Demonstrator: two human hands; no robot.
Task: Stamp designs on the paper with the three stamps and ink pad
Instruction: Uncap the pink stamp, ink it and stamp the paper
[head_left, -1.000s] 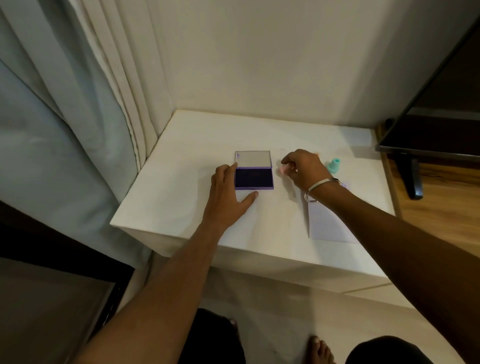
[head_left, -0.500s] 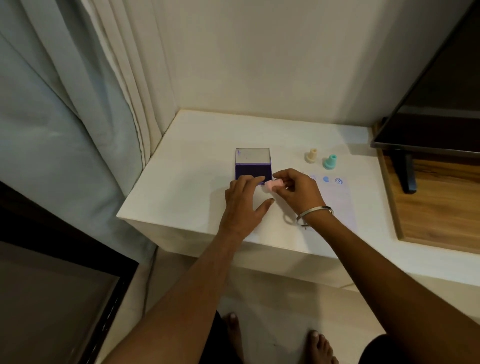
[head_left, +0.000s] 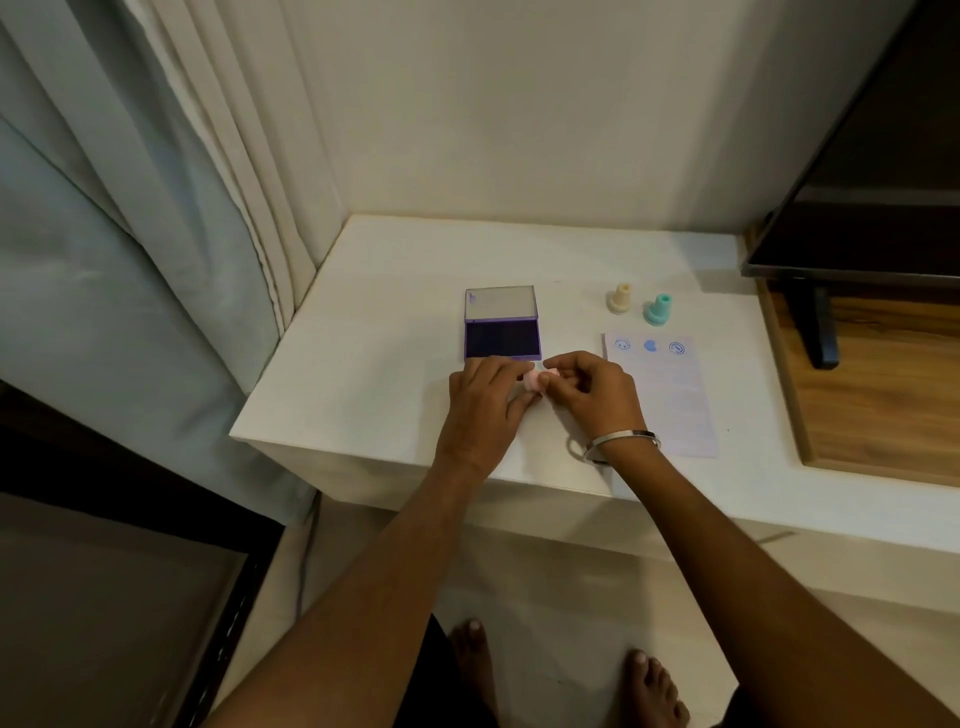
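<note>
Handling the pink stamp (head_left: 535, 381) between both hands at the table's (head_left: 363, 395) near edge.

The right hand (head_left: 589, 392) pinches the stamp while the left hand (head_left: 485, 402) curls its fingertips onto it; the person would do well to turn its face down and grip firmly. Just beyond, the ink pad (head_left: 502, 339) lies open. Farther right, the paper (head_left: 670, 400) shows three prints, past it the cream stamp (head_left: 620, 298) and teal stamp (head_left: 659, 309).
</note>
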